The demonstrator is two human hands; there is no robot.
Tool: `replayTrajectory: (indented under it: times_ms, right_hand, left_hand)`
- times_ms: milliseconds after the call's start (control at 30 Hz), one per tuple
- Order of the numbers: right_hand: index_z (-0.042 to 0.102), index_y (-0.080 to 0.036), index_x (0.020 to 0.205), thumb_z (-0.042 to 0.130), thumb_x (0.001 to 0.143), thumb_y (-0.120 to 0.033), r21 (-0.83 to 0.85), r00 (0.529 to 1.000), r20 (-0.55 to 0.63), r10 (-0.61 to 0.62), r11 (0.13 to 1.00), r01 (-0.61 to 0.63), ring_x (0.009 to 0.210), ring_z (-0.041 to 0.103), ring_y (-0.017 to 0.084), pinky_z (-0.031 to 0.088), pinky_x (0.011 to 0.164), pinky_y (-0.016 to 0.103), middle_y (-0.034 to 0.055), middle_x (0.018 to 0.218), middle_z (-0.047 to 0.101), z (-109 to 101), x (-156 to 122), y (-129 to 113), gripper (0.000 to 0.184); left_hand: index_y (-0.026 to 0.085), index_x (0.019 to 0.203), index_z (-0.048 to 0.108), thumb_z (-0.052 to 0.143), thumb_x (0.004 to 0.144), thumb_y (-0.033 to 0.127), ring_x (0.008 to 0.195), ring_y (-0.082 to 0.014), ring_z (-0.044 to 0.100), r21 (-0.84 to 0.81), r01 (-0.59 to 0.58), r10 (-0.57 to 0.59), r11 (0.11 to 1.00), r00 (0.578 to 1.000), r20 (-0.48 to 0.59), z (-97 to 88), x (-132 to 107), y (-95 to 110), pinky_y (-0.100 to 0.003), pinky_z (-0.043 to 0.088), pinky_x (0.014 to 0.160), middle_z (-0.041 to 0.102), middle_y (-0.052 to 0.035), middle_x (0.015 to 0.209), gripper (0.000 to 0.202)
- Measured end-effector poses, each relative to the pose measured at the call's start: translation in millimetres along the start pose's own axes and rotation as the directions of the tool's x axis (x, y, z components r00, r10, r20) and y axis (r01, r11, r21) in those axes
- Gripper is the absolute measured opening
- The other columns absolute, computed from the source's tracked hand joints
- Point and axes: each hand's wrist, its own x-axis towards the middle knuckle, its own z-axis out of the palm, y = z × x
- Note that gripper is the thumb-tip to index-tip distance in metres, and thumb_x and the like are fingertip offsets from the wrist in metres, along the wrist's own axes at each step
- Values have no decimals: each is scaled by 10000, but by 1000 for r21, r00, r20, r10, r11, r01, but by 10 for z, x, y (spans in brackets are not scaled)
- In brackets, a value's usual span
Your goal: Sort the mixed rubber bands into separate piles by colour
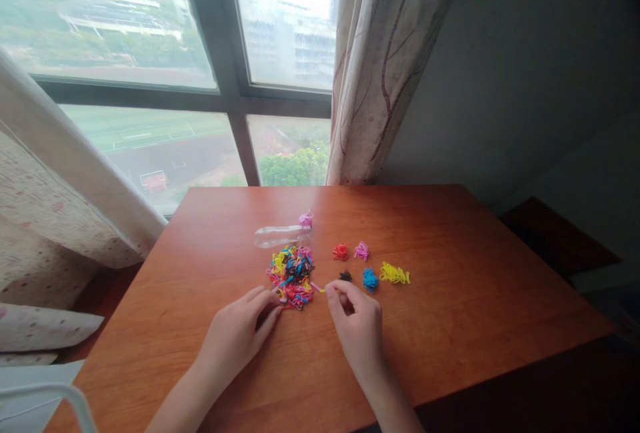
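My right fingers (333, 301) pinch a thin yellow band (323, 291); my left fingers (263, 297), hold unclear, touch a multicoloured band heap (291, 270), well in from the far edge of the brown wooden bench (450, 326).

Daylight enters through the window (227, 96), its upper right pane (290, 26) washed out; pale glare lies on the far part of the table (320, 201). The wall (500, 86) at right stands in deep shadow. Fine detail is soft, with wide-angle stretching toward the edges.
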Motion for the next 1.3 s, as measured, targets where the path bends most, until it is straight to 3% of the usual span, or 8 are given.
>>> replayTrajectory:
  times_ms: [133, 267, 433, 600, 833, 1033, 1167, 1300]
  right_hand:
    - [734, -188, 830, 566, 903, -459, -104, 989, -128, 78, 990, -92, 569, 602, 144, 442, 568, 211, 18, 667, 684, -419, 60, 318, 327]
    - [746, -174, 861, 580, 841, -576, -223, 939, -276, 206, 936, -272, 654, 647, 200, 466, 611, 256, 71, 759, 725, -865, 174, 760, 435]
    - [750, -166, 882, 557, 817, -634, -299, 906, -330, 265, 881, -367, 701, 661, 239, 455, 634, 289, 86, 755, 725, -1111, 247, 1040, 510]
    - [757, -165, 915, 550, 818, -647, -294, 896, -368, 248, 883, -365, 707, 668, 237, 463, 647, 291, 84, 762, 728, -1080, 256, 1088, 534]
    - [760, -189, 908, 524, 858, -607, -394, 954, -247, 169, 882, -259, 700, 677, 223, 469, 651, 282, 83, 804, 741, -1050, 214, 1104, 483]
    - [754, -159, 936, 497, 897, -572, -427, 959, -268, 97, 880, -208, 680, 678, 224, 475, 646, 288, 107, 801, 740, -1036, 130, 1015, 488]
    - [744, -172, 909, 508, 922, -505, -346, 976, -213, 45, 931, -119, 656, 677, 205, 493, 626, 271, 90, 791, 740, -830, 65, 796, 408]
    - [720, -197, 916, 466, 970, -376, -220, 999, -8, -36, 975, 33, 691, 675, 176, 500, 656, 248, 68, 853, 738, -456, -37, 485, 315]
  left_hand:
    - [260, 928, 629, 445, 953, 346, 827, -163, 672, 15, 4, -4, 1000, 1000, 12, 15, 0, -17, -245, 470, 702, 690, 6, 944, 205]
    - [266, 951, 631, 442, 953, 340, 841, -163, 673, 10, 5, -5, 1000, 1000, 16, 35, 1, -39, -246, 470, 709, 688, 9, 966, 203]
    - [262, 942, 631, 450, 948, 336, 829, -156, 671, -6, 7, -7, 1000, 1000, 10, 30, 8, -34, -239, 468, 700, 688, 11, 953, 196]
    - [259, 925, 633, 454, 942, 330, 821, -157, 670, -5, 14, -14, 1000, 1000, 7, 17, 11, -20, -237, 464, 692, 689, 9, 936, 194]
    - [250, 925, 635, 456, 940, 361, 801, -164, 662, -11, 17, -17, 1000, 1000, 12, 13, -6, -30, -248, 467, 692, 684, 1, 913, 211]
    - [249, 918, 639, 464, 937, 346, 798, -158, 659, -38, 6, -6, 999, 1000, 0, -5, 4, -1, -239, 468, 693, 687, -1, 910, 201]
    - [239, 912, 634, 468, 935, 328, 740, -149, 636, -79, 5, -5, 997, 1000, -2, -17, -7, -6, -240, 463, 671, 675, 3, 856, 190]
    - [224, 924, 638, 486, 924, 301, 708, -146, 610, -152, -6, 3, 988, 1000, -20, -37, -11, -9, -243, 462, 666, 664, 0, 817, 171]
